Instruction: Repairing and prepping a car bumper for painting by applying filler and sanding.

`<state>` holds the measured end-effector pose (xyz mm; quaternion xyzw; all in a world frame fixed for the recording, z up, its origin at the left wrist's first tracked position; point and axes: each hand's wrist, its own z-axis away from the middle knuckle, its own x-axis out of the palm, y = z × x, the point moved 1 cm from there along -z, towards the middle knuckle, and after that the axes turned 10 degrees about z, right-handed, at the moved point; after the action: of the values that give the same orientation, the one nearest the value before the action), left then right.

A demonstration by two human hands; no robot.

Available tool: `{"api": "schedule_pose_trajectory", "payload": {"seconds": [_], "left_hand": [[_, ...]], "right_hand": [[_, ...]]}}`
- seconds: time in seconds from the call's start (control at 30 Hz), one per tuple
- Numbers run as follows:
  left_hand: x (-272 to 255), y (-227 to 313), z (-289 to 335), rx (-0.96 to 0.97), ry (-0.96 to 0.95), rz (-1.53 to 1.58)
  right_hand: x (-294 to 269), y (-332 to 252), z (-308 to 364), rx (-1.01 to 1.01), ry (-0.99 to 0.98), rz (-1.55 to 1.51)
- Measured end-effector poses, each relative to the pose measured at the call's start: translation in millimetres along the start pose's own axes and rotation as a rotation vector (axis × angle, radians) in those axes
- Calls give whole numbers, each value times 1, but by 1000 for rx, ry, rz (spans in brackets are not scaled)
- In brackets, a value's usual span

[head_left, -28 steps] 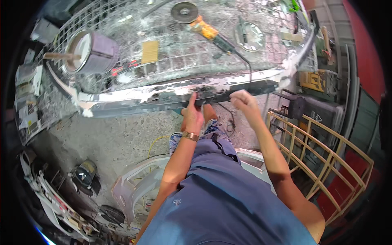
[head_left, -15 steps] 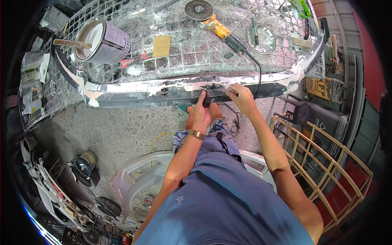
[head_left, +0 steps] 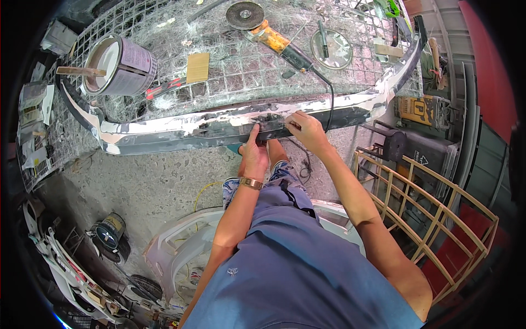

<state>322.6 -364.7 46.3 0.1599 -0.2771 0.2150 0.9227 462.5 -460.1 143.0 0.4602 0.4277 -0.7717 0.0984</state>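
Leftward along the bumper strip (head_left: 159,140), my right hand (head_left: 308,131) has come closer to my left hand (head_left: 255,158) than it was 0.9 s ago. Its fingers are curled closed, thumb to fingertips, at the strip; whether they pinch anything small, I cannot tell. My left thumb lies on the strip's dark face, the other fingers hidden, so I cannot tell how they grip. The strip runs along the near edge of the mesh table (head_left: 230,74), its ends curving back at left and right. Toward the left edge stands a can (head_left: 132,66) with a wooden stick (head_left: 79,71) across its rim; right of it lies an orange-and-black grinder (head_left: 274,43), its cord (head_left: 332,98) crossing the strip.
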Motion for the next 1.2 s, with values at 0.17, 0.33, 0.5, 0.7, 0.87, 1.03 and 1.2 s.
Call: {"api": "schedule_pose_trajectory", "payload": {"seconds": [0.17, 0.33, 0.5, 0.7, 0.87, 1.03, 1.2], "left_hand": [[2, -2, 2, 18, 17, -1], [0, -1, 2, 20, 21, -13], [-3, -1, 0, -7, 40, 2], [7, 3, 8, -53, 50, 73], [8, 4, 6, -16, 46, 80], [5, 3, 1, -13, 69, 80], [8, 3, 4, -28, 72, 91]], "right_hand": [[-5, -2, 0, 19, -35, 9], [-4, -1, -1, 19, -45, 10], [-4, -3, -3, 9, -26, 14], [-4, 0, -3, 5, -49, 22], [-3, -1, -4, -8, -44, 25], [0, 2, -4, -15, -43, 13], [0, 3, -4, 2, -48, -6]]}}
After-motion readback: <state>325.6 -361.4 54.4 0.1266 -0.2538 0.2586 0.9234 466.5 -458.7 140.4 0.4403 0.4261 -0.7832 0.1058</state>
